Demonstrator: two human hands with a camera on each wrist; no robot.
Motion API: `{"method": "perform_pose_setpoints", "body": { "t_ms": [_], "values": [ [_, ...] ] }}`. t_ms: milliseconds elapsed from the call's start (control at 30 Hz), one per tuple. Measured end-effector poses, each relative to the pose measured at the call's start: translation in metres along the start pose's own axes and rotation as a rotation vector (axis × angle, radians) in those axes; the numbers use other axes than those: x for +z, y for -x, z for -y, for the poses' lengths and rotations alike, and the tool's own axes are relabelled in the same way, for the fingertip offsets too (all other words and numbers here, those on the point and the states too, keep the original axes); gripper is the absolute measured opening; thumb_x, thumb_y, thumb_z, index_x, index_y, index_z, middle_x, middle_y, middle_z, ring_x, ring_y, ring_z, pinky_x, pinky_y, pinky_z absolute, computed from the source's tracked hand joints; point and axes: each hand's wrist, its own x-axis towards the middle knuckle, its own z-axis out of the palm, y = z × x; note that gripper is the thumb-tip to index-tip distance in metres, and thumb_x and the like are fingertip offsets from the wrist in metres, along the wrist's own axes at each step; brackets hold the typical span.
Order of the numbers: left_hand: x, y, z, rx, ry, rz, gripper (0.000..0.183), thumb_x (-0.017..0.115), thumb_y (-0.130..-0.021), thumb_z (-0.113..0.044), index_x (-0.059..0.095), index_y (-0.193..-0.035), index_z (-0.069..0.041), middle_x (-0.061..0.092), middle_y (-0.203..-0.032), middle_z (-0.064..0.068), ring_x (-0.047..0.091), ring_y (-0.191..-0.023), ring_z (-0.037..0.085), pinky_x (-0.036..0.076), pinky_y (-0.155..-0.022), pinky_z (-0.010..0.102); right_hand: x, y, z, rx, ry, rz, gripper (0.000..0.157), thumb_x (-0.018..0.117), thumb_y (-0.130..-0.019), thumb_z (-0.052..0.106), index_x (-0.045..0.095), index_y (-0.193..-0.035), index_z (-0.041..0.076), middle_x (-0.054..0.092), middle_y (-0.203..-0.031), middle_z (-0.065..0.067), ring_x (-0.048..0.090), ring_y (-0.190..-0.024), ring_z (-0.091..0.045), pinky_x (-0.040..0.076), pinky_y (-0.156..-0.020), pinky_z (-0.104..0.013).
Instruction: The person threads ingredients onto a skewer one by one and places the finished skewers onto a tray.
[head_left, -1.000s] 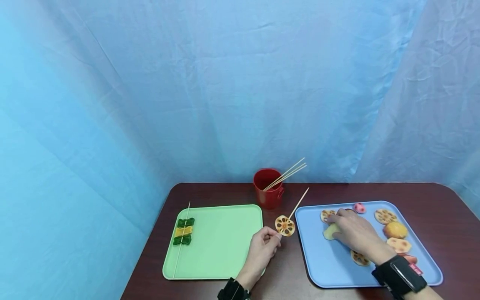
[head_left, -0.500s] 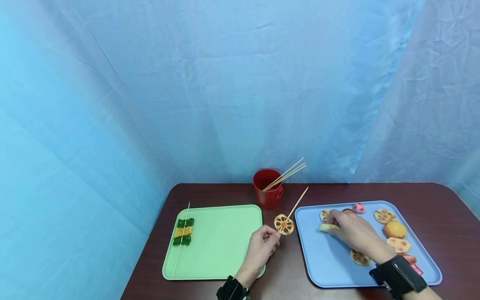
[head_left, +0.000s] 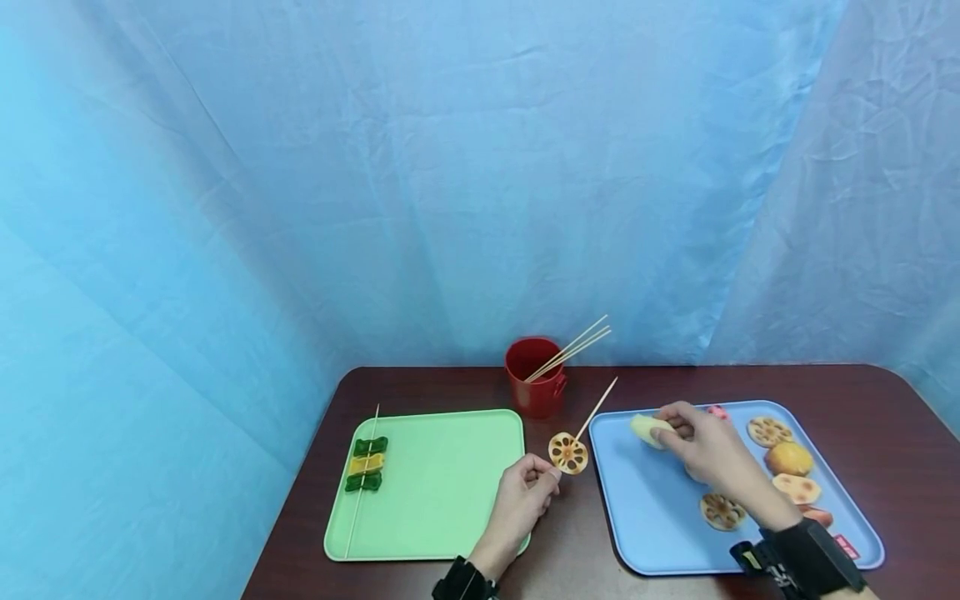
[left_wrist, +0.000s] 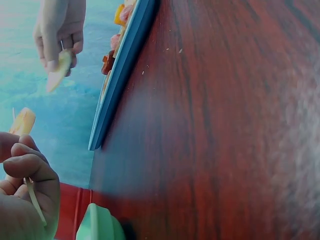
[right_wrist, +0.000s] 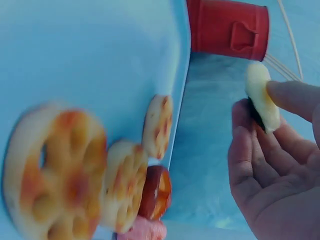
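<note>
A dark reddish-brown wood-grain table [head_left: 566, 537] shows a strip of its top between two trays. The rounded blue rectangular tray [head_left: 652, 525] has open room across its left and near parts; the light green rectangular tray [head_left: 442, 492] has it right of its loaded skewer. The right hand [head_left: 708, 446], above the blue tray, pinches a pale green rounded slice [head_left: 648, 431] between thumb and fingers. Half a second ago that slice was low among the pieces; now it is raised toward the tray's far left corner. The left hand [head_left: 527, 492], its fingers curled, grips a thin pale wooden skewer [head_left: 597, 410] in nearly the same place as before, overlapping the green tray's right edge. A red cup [head_left: 538, 396] stands beyond. A round tan lotus-root slice [head_left: 567, 453] sits on the held skewer, just past the left fingertips.
</note>
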Motion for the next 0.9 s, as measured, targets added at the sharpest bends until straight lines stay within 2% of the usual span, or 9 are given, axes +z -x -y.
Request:
{"method": "perform_pose_setpoints", "body": {
  "t_ms": [200, 300, 367, 533, 633, 900],
  "values": [
    [0.001, 0.003, -0.002, -0.014, 0.016, 0.012, 0.009, 0.068, -0.094, -0.009, 0.063, -0.09, -0.002, 0.061, -0.07, 0.0, 0.046, -0.056, 0.008, 0.037, -0.05, 0.02, -0.007, 0.001, 0.005, 0.063, -0.111, -0.063, 0.045, 0.062, -0.104, 0.042, 0.064, -0.126, 0.003, 0.071, -0.109, -0.011, 0.069, -0.103, -0.032, 0.056, -0.076, -0.029],
    [0.0, 0.005, -0.003, -0.019, 0.014, 0.023, 0.009, 0.068, -0.094, -0.009, 0.063, -0.09, -0.002, 0.061, -0.07, 0.0, 0.046, -0.056, 0.008, 0.037, -0.05, 0.02, -0.01, -0.001, 0.007, 0.077, -0.163, -0.086, 0.049, 0.059, -0.104, 0.045, 0.062, -0.129, 0.003, 0.07, -0.111, -0.012, 0.068, -0.105, -0.031, 0.055, -0.075, -0.024],
    [-0.001, 0.006, -0.002, -0.021, 0.013, 0.032, 0.01, 0.068, -0.094, -0.008, 0.063, -0.09, -0.001, 0.061, -0.07, 0.0, 0.046, -0.055, 0.008, 0.036, -0.049, 0.02, -0.011, -0.002, 0.008, 0.088, -0.211, -0.087, 0.051, 0.058, -0.104, 0.046, 0.061, -0.132, 0.003, 0.07, -0.112, -0.013, 0.068, -0.105, -0.03, 0.055, -0.075, -0.025],
    [-0.002, 0.011, -0.002, -0.035, 0.009, 0.074, 0.011, 0.069, -0.095, -0.01, 0.064, -0.089, -0.002, 0.061, -0.071, 0.0, 0.046, -0.054, 0.008, 0.036, -0.048, 0.02, -0.013, -0.005, 0.012, 0.153, -0.307, -0.091, 0.056, 0.058, -0.103, 0.052, 0.06, -0.135, 0.006, 0.07, -0.114, -0.014, 0.066, -0.094, -0.024, 0.055, -0.07, -0.033],
    [-0.001, 0.012, -0.001, -0.04, 0.005, 0.1, 0.012, 0.069, -0.096, -0.012, 0.064, -0.09, -0.004, 0.062, -0.072, -0.001, 0.046, -0.055, 0.008, 0.037, -0.05, 0.02, -0.013, -0.007, 0.015, 0.177, -0.335, -0.113, 0.057, 0.059, -0.102, 0.054, 0.06, -0.135, 0.007, 0.07, -0.113, -0.014, 0.062, -0.086, -0.021, 0.055, -0.067, -0.033],
    [0.001, 0.016, 0.001, -0.02, -0.003, 0.129, 0.012, 0.068, -0.096, -0.012, 0.065, -0.091, -0.002, 0.062, -0.072, -0.002, 0.047, -0.055, 0.006, 0.039, -0.051, 0.019, -0.013, -0.01, 0.018, 0.207, -0.408, -0.133, 0.059, 0.061, -0.1, 0.054, 0.06, -0.136, 0.008, 0.071, -0.114, -0.01, 0.061, -0.085, -0.015, 0.052, -0.062, -0.031]
  ]
}}
